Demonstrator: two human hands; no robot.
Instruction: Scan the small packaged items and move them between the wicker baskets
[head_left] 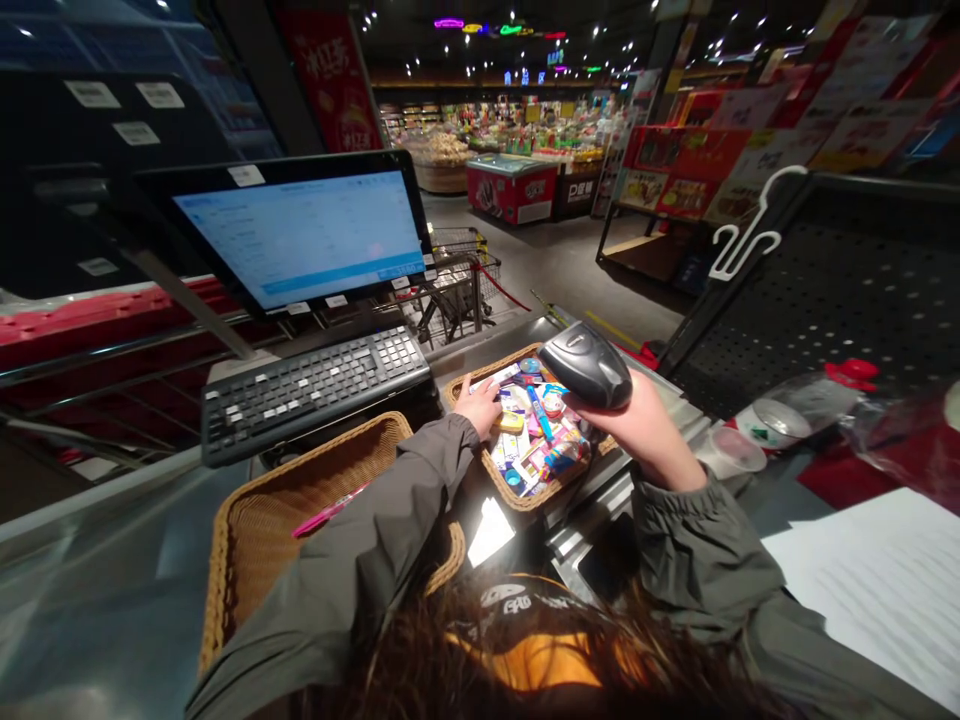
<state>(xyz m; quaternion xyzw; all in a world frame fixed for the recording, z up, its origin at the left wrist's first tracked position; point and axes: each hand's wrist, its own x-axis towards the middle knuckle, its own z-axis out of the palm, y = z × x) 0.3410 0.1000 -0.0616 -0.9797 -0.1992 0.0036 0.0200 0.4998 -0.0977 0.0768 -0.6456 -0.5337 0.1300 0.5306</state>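
My right hand [637, 405] is wrapped round a black handheld barcode scanner [586, 362], its head over the right side of a wicker basket [489, 470]. Small colourful packets [534, 425] fill that basket, among them a blue stick-shaped pack [539, 412] and a yellow pack [510, 421]. At the basket's left side lies my left hand [478, 408], thumb and fingers apart, touching the goods beside a white packet [500, 378]. Whether it grips any of them does not show.
A larger wicker basket [247, 510] holding a pink item [328, 510] stands at left. Behind it are a keyboard [315, 390] and a lit monitor [307, 235]. Printed papers [877, 590] and a lidded tub [772, 422] lie at right, near a black perforated panel [847, 290] with white hooks [750, 240].
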